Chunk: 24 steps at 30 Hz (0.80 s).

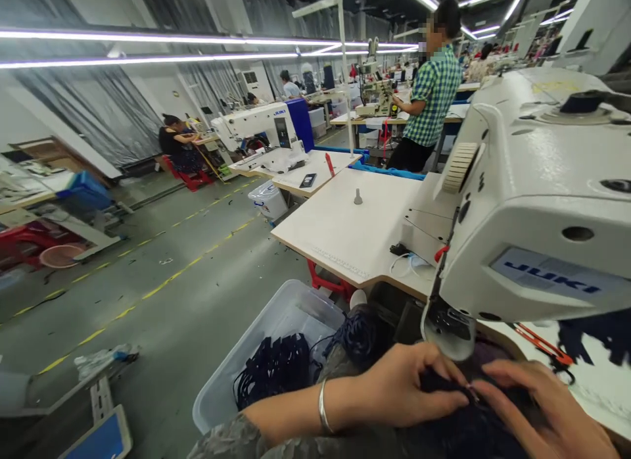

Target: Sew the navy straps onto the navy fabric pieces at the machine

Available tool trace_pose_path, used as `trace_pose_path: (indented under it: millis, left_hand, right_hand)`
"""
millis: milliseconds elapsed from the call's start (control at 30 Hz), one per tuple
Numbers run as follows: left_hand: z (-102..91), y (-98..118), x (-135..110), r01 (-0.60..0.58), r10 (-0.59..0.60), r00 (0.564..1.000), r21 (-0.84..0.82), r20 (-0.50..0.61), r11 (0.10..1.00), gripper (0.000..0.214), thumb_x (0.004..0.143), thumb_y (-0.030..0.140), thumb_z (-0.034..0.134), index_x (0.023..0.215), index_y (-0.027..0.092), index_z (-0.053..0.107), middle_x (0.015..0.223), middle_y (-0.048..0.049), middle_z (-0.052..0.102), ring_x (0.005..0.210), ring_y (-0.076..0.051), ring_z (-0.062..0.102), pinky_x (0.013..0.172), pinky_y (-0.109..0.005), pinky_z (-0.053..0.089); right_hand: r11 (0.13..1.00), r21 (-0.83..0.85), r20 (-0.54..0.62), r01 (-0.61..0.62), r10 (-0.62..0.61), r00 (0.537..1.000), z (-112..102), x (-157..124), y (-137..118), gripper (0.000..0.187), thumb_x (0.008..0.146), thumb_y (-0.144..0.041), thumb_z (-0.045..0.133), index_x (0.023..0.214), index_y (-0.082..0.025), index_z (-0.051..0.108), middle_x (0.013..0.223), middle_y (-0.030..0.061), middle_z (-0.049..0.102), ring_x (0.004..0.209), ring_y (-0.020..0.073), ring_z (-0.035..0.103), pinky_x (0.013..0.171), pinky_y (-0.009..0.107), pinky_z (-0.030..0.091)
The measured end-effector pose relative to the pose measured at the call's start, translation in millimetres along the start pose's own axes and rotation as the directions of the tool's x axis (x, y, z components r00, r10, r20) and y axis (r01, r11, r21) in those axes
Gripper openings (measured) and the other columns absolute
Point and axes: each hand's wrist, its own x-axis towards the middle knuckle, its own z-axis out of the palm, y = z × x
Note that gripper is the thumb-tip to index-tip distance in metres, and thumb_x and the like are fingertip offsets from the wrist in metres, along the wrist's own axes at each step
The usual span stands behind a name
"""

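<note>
My left hand (394, 386), with a silver bangle at the wrist, has its thumb and fingers closed on dark navy fabric (458, 433) near my lap. Opposite it, my right hand (547, 406) pinches the same fabric, and the fingertips of both hands almost meet. Exactly what edge or strip lies between the tips is too small and dark to make out. Both hands are just below the needle end of a white JUKI sewing machine (547, 235). Under my left forearm, a clear plastic bin (217, 380) holds bundled navy strips (276, 367).
Orange-handled scissors (542, 344) lie right of the machine head beside dark fabric pieces (599, 334). The white tabletop (335, 229) carries a small grey cone-shaped piece (357, 196). A person in a checked shirt (438, 97) stands at another machine. A blue pedal (98, 439) is at lower left.
</note>
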Motion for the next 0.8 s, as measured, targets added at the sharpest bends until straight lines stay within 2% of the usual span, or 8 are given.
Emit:
trace_pose_path:
  millis: [67,133,200,300,433,500,667,800]
  left_hand:
    - [0.6,2,4,0.086,-0.094,0.995,-0.159,-0.043,0.984,0.035,0.078,0.035,0.074,0.075,0.018,0.044,0.091,-0.0059,0.07,0.083,-0.015,0.067,0.076,-0.026,0.051]
    - [-0.5,4,7,0.143,-0.165,0.983,-0.245,-0.074,0.959,0.039,0.075,0.039,0.078,0.075,0.018,0.045,0.088,-0.0055,0.069,0.083,-0.015,0.066,0.078,-0.027,0.049]
    - [-1.0,7,9,0.16,-0.197,0.974,-0.275,-0.111,0.948,0.04,0.073,0.039,0.08,0.076,0.017,0.046,0.087,-0.0051,0.069,0.083,-0.015,0.065,0.081,-0.028,0.048]
    - [1.5,8,11,0.142,-0.179,0.976,-0.26,-0.126,0.955,0.035,0.076,0.033,0.077,0.077,0.018,0.046,0.088,-0.0047,0.068,0.084,-0.014,0.063,0.084,-0.028,0.046]
    - [7.4,9,10,0.097,-0.112,0.986,-0.12,-0.123,0.988,0.025,0.079,0.022,0.07,0.076,0.018,0.046,0.092,-0.006,0.068,0.086,-0.015,0.063,0.081,-0.026,0.047]
    - [9.1,9,9,0.06,-0.061,0.989,-0.013,-0.135,0.998,0.021,0.08,0.018,0.066,0.076,0.018,0.046,0.094,-0.0064,0.068,0.087,-0.015,0.064,0.079,-0.025,0.047]
    - [10.1,9,6,-0.062,0.084,0.987,0.157,-0.135,0.986,0.019,0.082,0.012,0.063,0.075,0.018,0.046,0.096,-0.0067,0.069,0.087,-0.015,0.066,0.077,-0.023,0.049]
    - [12.6,5,4,-0.148,0.196,0.968,0.271,-0.156,0.951,0.018,0.083,0.011,0.065,0.078,0.018,0.049,0.092,-0.0052,0.071,0.085,-0.014,0.068,0.075,-0.021,0.051]
  right_hand:
    - [0.993,-0.114,-0.179,0.044,-0.064,0.982,-3,1,-9,0.031,0.082,-0.056,0.061,0.084,-0.025,0.069,0.092,0.0075,0.065,0.09,0.0282,0.061,0.087,0.044,0.046]
    - [0.992,-0.129,-0.306,0.013,-0.052,0.951,-2,-5,-13,0.024,0.089,-0.044,0.056,0.086,-0.024,0.068,0.095,0.0082,0.064,0.096,0.0271,0.06,0.089,0.043,0.045]
    - [0.998,-0.058,-0.226,0.018,-0.031,0.974,3,-15,-12,0.024,0.094,-0.037,0.051,0.086,-0.025,0.07,0.093,0.0061,0.068,0.09,0.0229,0.064,0.08,0.034,0.05]
    - [0.999,0.041,-0.068,-0.01,0.013,0.998,18,-30,-5,0.032,0.091,-0.049,0.051,0.092,-0.025,0.072,0.094,0.0052,0.073,0.087,0.0235,0.069,0.071,0.031,0.056]
    - [0.915,0.3,-0.068,-0.269,0.302,0.951,37,-32,-9,0.033,0.08,-0.052,0.065,0.099,-0.024,0.068,0.095,0.0044,0.072,0.083,0.0228,0.07,0.067,0.028,0.058]
    - [0.838,0.453,-0.035,-0.304,0.358,0.933,41,-27,-16,0.027,0.079,-0.043,0.07,0.099,-0.025,0.065,0.091,0.0016,0.071,0.079,0.019,0.069,0.066,0.024,0.057]
    - [0.859,0.503,-0.188,-0.096,0.218,0.958,41,-21,-23,0.006,0.082,-0.024,0.069,0.085,-0.025,0.064,0.089,-0.0022,0.062,0.081,0.0112,0.063,0.074,0.017,0.052]
    - [0.888,0.456,-0.281,0.064,0.076,0.957,44,-23,-21,0.01,0.085,-0.014,0.063,0.085,-0.024,0.06,0.089,-0.0024,0.062,0.086,0.0094,0.061,0.08,0.017,0.05]
